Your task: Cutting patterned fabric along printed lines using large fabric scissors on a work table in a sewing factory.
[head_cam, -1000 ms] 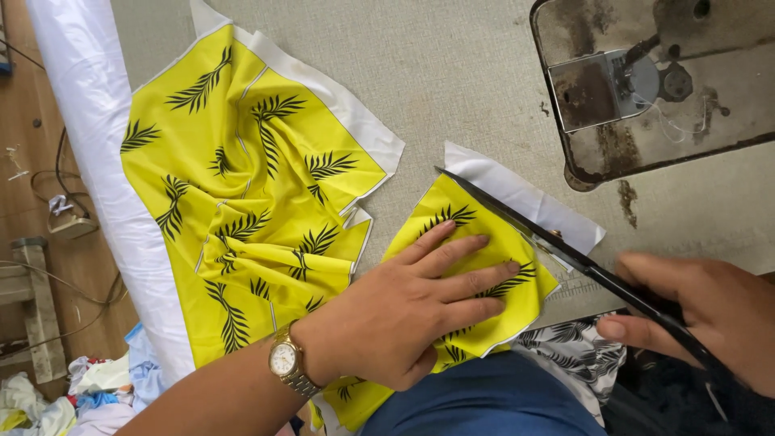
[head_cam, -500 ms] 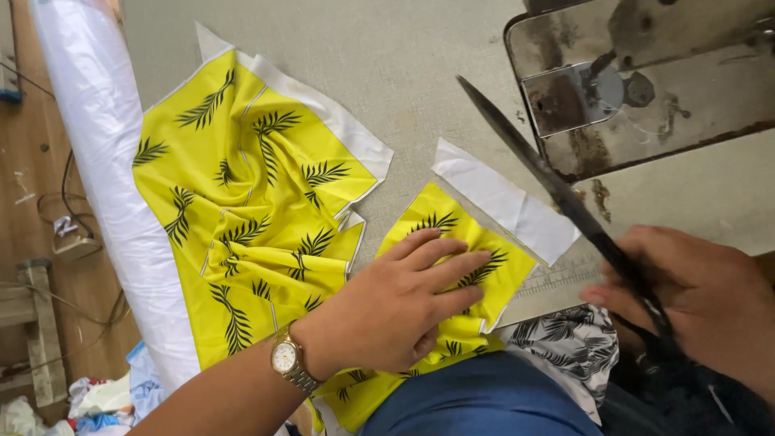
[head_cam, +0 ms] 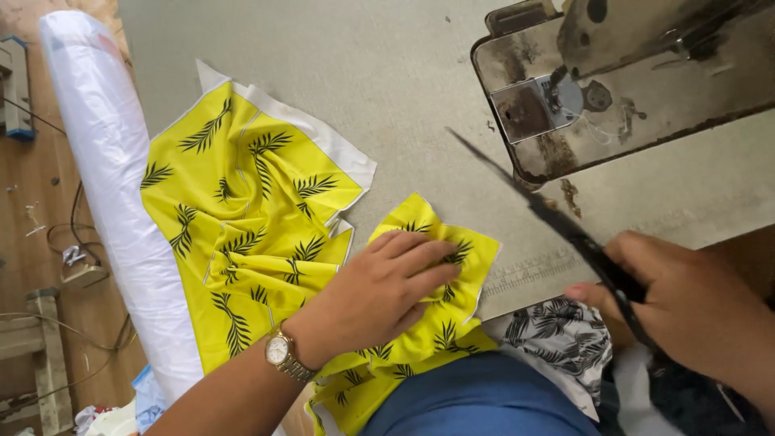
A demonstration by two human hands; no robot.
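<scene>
Nearest the camera, a blue-clad lap [head_cam: 484, 400] fills the bottom edge, with a black-and-white leaf-print cloth [head_cam: 557, 339] just beside it on the right. Left hand [head_cam: 379, 295], wristwatch [head_cam: 280, 352] on the wrist, lies flat with fingers spread on a small yellow fabric piece [head_cam: 452, 323] printed with black leaves — pressing it to the table edge, not pinching it. Right hand [head_cam: 686, 307] is closed around the handles of black scissors [head_cam: 565, 230]; blades appear closed and point up-left over the table, clear of the fabric, though motion blur makes them hard to read. Left of the small piece, a larger yellow leaf-print panel [head_cam: 242, 218] with a white border lies rumpled on the grey table [head_cam: 363, 73], its edge touching the small piece. A white fabric roll [head_cam: 113, 186] runs along the table's left side. Farther off, top right — worn metal bed of a sewing machine [head_cam: 630, 89], needle plate visible. Wooden floor [head_cam: 32, 218] with cables at far left.
</scene>
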